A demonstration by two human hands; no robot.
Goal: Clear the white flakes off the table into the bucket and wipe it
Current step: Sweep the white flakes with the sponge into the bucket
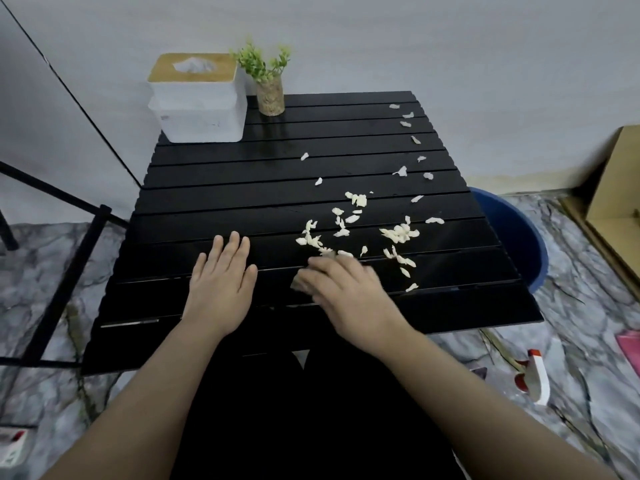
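On the black slatted table (pixel 242 181), the sweeping step appeared underway. The right hand (pixel 346 289) pressed a small grey wipe (pixel 298 285); the left hand (pixel 221 282) lay flat, fingers spread. Scattered white flakes (pixel 398 233) lay just beyond the right hand. Next, they needed pushing right, toward the blue plastic bucket (pixel 516 233) beside the table edge.

A corner of a home room. A small black slatted table (pixel 242 174) stands against a plain pale wall (pixel 381 36), carrying a tissue box (pixel 199 105) and a small potted plant (pixel 268 81). Marble-patterned floor (pixel 571 323); a cardboard box (pixel 616 188) nearby.
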